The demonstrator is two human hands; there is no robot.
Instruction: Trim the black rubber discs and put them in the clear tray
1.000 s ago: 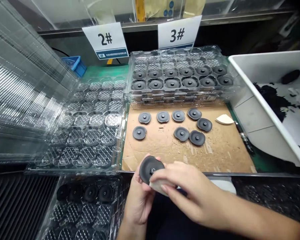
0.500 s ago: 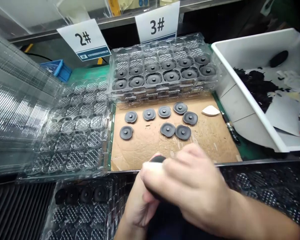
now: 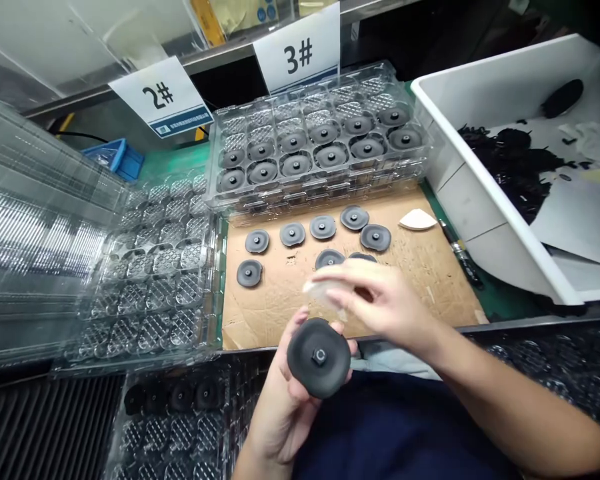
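My left hand is closed around the rim of a black rubber diaphragm, a round disc with a small raised metal-looking hub facing up. Just above it, my right hand pinches a folded white wipe, blurred by motion and apart from the disc. Several grey-looking diaphragms lie on the cardboard sheet, among them one at the left. Two of them are partly covered by my right hand. A second white folded piece lies at the cardboard's right side.
Behind the cardboard stand stacked clear trays with diaphragms in their front rows. Clear trays also stand at left, and another sits lower left. A white bin with black scraps is at right, beside a pen-like tool.
My right hand has lifted off the diaphragm and moved up, showing the white wipe. The diaphragm's hub side now faces me in my left hand. The view has shifted slightly.
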